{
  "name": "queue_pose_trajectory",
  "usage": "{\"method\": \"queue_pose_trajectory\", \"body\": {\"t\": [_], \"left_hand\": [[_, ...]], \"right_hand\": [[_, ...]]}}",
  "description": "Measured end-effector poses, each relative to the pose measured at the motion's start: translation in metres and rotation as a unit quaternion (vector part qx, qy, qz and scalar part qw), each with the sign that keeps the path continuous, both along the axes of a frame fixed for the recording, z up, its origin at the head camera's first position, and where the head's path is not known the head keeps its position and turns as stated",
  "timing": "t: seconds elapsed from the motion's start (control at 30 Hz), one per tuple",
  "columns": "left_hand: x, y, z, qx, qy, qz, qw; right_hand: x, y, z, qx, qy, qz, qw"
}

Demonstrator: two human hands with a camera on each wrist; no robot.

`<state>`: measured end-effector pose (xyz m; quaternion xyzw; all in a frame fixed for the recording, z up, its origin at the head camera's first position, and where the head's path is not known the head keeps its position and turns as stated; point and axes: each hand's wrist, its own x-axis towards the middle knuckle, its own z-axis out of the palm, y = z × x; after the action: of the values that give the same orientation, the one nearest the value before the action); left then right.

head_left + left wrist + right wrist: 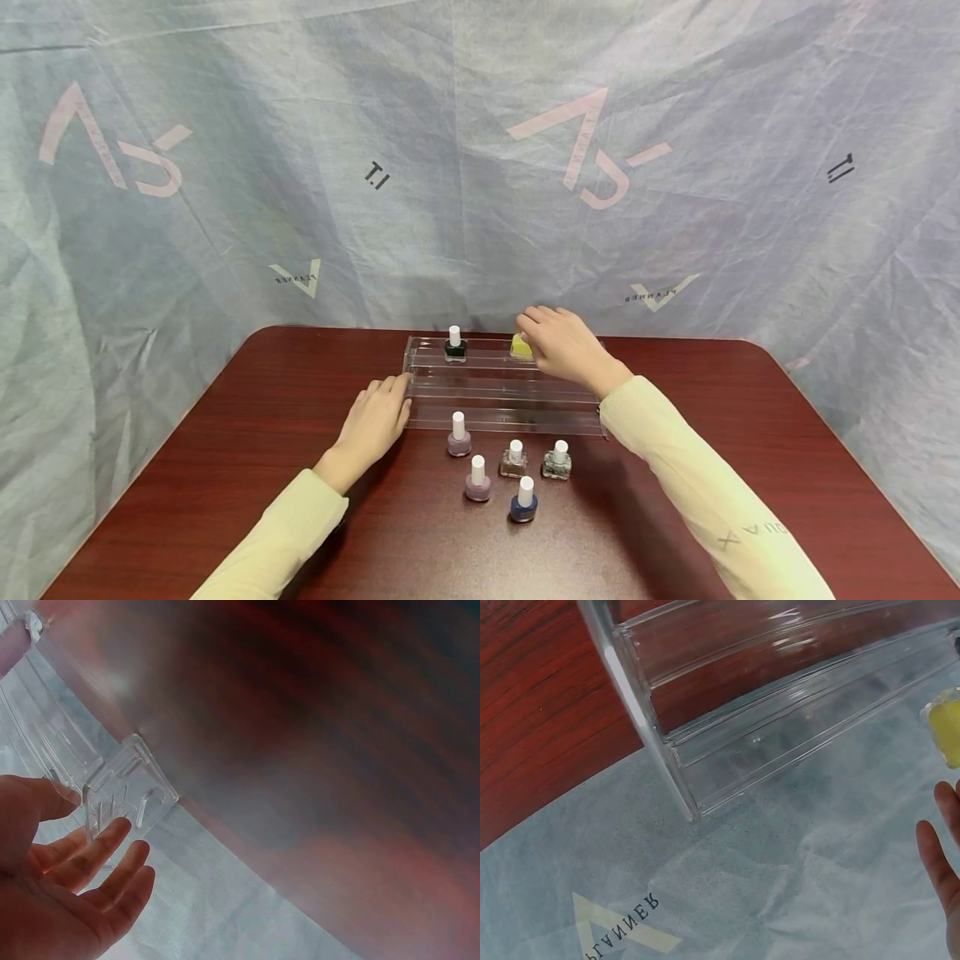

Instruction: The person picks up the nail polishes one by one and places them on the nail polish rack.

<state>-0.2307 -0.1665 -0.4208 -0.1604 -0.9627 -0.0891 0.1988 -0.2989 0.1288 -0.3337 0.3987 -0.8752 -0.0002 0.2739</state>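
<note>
In the head view, a clear stepped rack [504, 414] stands toward the back of the table. My left hand [372, 421] holds its left end panel [142, 776], thumb at the panel's edge and fingers along its outer face. Over the back tier, my right hand [562, 346] pinches a yellow nail polish bottle [521, 347] near its top; the cap is hidden by the fingers. In the right wrist view, the yellow bottle shows at the right edge beside fingers [937, 859]. A black-green nail polish bottle [455, 348] stands upright on the back tier, toward the left.
In front of the rack stand several upright white-capped bottles: two mauve ones [459, 442] [477, 487], a brownish glittery one [513, 462], a grey-green glittery one [557, 463] and a dark blue one [523, 506]. A grey printed cloth [450, 208] hangs behind the reddish-brown table [405, 542].
</note>
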Motion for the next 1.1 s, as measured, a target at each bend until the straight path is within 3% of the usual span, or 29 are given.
{"method": "queue_pose_trajectory", "body": {"t": [0.5,0.83,1.1], "left_hand": [[0.0,0.0,0.0,0.003,0.004,-0.002,1.0],[-0.001,0.001,-0.001,0.008,0.008,-0.003,0.9999],[-0.001,0.0,-0.001,0.005,0.0,0.0,1.0]], "right_hand": [[-0.014,-0.011,-0.003,0.004,-0.016,-0.014,1.0],[-0.023,-0.017,-0.015,0.023,-0.018,-0.014,0.999],[-0.024,-0.018,-0.018,0.04,-0.052,-0.029,0.997]]}}
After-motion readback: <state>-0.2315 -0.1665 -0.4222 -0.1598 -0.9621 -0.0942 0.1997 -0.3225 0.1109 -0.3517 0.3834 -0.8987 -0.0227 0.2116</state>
